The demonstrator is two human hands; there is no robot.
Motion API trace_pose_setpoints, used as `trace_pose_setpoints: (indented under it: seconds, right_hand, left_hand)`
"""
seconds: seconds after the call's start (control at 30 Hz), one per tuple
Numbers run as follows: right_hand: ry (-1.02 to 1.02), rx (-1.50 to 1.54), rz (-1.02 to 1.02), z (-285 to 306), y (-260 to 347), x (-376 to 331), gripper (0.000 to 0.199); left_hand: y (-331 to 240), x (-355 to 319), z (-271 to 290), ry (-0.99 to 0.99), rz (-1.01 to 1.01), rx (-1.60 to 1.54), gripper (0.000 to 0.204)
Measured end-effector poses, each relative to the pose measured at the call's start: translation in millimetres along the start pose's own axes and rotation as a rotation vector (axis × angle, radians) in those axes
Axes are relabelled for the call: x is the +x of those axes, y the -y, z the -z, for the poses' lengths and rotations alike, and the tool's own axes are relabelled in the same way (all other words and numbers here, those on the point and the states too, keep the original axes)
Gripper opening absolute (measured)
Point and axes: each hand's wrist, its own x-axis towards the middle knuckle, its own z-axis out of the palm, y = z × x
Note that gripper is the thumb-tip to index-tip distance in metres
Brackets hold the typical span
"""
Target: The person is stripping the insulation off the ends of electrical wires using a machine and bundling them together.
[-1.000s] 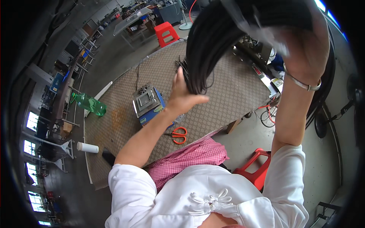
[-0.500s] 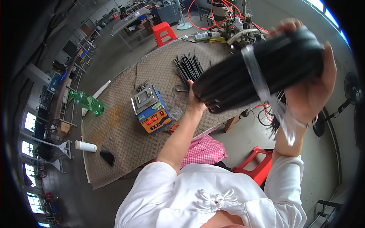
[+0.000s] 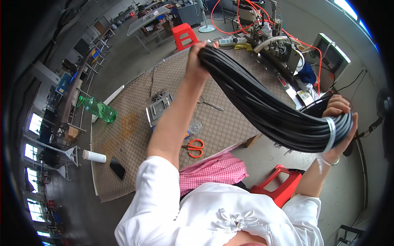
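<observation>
A thick bundle of black cables (image 3: 266, 100) is held up over the table, sloping from the far left down to the near right. My left hand (image 3: 198, 61) is closed round its far end. At the other end my right hand (image 3: 338, 105) grips it beside a clear plastic band (image 3: 331, 133) wrapped round the cables. Beneath my left forearm stands a small box-shaped device with a metal top (image 3: 158, 108), partly hidden. Near it on the table lie scissors with orange handles (image 3: 195, 148), a round clear dish (image 3: 194, 126) and a spoon (image 3: 212, 104).
A green bottle (image 3: 98, 109), a white cylinder (image 3: 94, 156) and a dark phone (image 3: 117, 168) lie along the left of the patterned table (image 3: 135, 143). A machine with red hoses (image 3: 262, 28) stands far right. Red stools (image 3: 184, 36) and a pink checked cloth (image 3: 213, 172) are nearby.
The cable bundle has swung to a steeper slope, its left end rising away from me. My left hand has moved up with it. The banded end has dropped. Loose black wires on the table are now hidden.
</observation>
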Motion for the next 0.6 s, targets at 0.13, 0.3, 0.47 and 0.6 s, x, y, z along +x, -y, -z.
trace_pose_setpoints:
  seconds: [0.13, 0.3, 0.47, 0.6]
  right_hand:
    - [-0.050, -0.105, 0.130, 48.9, -10.2, 0.4, 0.036]
    - [-0.096, -0.229, 0.187, 111.6, -56.6, 16.1, 0.041]
    - [-0.158, -0.172, 0.114, 171.7, -115.6, 55.4, 0.038]
    - [-0.279, -0.277, 0.123, 225.0, -145.7, 98.4, 0.037]
  left_hand:
    - [-55.7, 61.8, -6.5, 0.161, 0.022, 0.198, 0.028]
    - [-87.6, 112.6, -10.6, 0.048, 0.038, 0.295, 0.033]
    - [-117.1, 141.9, 45.6, -0.192, -0.141, 0.756, 0.042]
    - [-72.8, 137.2, 75.8, -0.440, -0.100, 1.136, 0.056]
